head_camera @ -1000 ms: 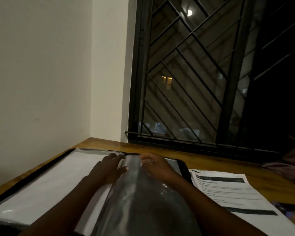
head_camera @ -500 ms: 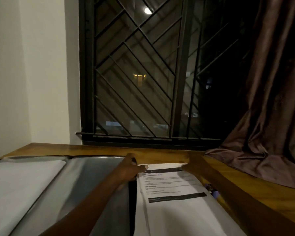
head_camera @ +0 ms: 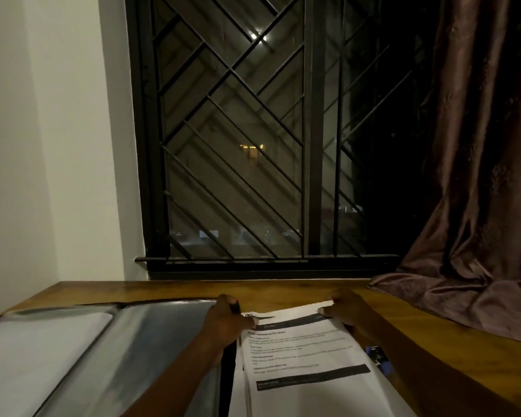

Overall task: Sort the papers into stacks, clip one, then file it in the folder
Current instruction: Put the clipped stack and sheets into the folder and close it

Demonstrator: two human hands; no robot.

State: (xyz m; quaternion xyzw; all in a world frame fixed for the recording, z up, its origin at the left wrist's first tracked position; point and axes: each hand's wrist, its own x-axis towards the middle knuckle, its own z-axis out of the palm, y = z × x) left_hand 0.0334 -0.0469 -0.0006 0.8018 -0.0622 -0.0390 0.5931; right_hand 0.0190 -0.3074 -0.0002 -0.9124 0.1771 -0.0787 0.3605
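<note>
An open display folder (head_camera: 151, 335) with shiny plastic sleeves lies on the left of the wooden desk (head_camera: 283, 288); its left sleeve holds white paper (head_camera: 33, 353). Right of it lies a stack of printed papers (head_camera: 307, 356) with black bands across the top sheet. My left hand (head_camera: 227, 322) pinches the stack's top left corner, where a small metal clip shows. My right hand (head_camera: 348, 308) grips the top right corner, which is lifted slightly off the desk.
A small blue object (head_camera: 381, 358) lies at the stack's right edge, by my right forearm. A brown curtain (head_camera: 475, 278) pools on the desk at the right. A barred window (head_camera: 253, 145) and white wall stand behind the desk.
My hands left the folder's plastic sleeve, which now lies flat, and moved right to the printed stack. They now hold its two top corners, and the view has swung to the right.
</note>
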